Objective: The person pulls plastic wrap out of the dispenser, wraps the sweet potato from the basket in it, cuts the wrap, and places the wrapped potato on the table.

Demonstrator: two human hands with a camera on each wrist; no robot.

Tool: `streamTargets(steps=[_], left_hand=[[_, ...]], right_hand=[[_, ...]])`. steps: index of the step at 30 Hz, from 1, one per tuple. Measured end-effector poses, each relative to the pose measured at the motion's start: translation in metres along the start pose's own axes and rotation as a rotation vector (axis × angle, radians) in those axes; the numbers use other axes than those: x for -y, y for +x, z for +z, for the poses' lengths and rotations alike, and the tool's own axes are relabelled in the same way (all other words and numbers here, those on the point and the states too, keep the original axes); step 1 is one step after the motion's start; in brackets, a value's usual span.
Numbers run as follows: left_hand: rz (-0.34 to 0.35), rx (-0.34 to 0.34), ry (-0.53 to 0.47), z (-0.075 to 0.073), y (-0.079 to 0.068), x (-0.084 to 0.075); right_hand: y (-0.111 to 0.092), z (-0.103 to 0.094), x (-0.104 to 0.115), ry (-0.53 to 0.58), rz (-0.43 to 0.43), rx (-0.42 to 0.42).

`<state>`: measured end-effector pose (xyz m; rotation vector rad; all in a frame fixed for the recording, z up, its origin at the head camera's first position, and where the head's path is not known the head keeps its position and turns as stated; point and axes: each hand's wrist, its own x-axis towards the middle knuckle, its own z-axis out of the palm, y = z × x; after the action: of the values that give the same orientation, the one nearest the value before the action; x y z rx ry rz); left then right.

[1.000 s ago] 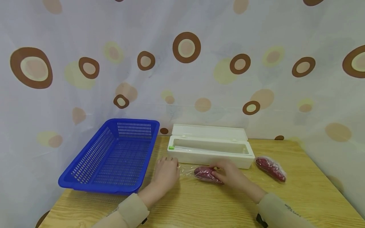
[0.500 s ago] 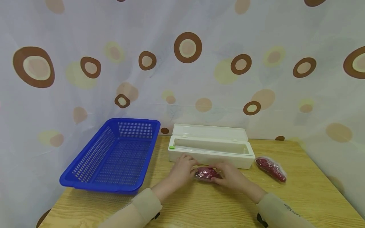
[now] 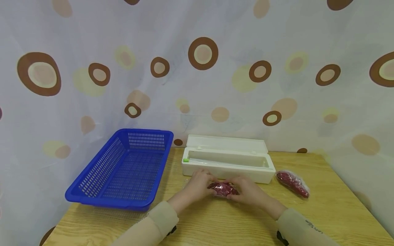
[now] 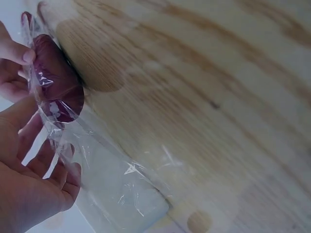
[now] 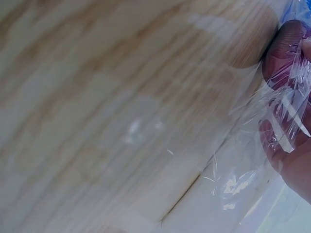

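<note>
A dark reddish-purple sweet potato (image 3: 223, 189) in clear cling film lies on the table between my two hands. My left hand (image 3: 199, 186) grips its left end. In the left wrist view, the left thumb (image 4: 24, 110) presses at the film beside the sweet potato, while the other fingers curl under the loose film (image 4: 131, 170). At the other end, my right hand (image 3: 248, 191) holds the sweet potato, with curled fingers (image 5: 273, 145) behind the film in the right wrist view. The loose film spreads out past both ends towards the wrists.
Just behind the hands stands a white cling film box (image 3: 227, 173), lid raised, with a green slide cutter (image 3: 186, 160) on its front edge. A second film-wrapped sweet potato (image 3: 292, 184) lies at right. A blue plastic basket (image 3: 107, 202) stands at left on the wooden table (image 3: 234, 225).
My left hand has moved right, from the loose film to the sweet potato's left end. The right hand has stayed at the right end.
</note>
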<state>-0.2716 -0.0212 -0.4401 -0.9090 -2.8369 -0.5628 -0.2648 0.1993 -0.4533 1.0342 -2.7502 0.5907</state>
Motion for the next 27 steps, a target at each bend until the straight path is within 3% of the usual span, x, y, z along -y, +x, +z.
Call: streamTargets(steps=[8,18,27], left_hand=[[0.001,0.013,-0.004,0.003,-0.003,0.001],[0.023,0.037,-0.054,0.002,-0.016,0.001],[0.047,0.075,-0.028,0.001,-0.023,0.005]], right_hand=[[-0.002,0.001,0.003,-0.036,0.011,-0.01],[-0.007,-0.002,0.009,0.113,0.073,0.064],[-0.01,0.0,0.008,0.126,0.084,0.113]])
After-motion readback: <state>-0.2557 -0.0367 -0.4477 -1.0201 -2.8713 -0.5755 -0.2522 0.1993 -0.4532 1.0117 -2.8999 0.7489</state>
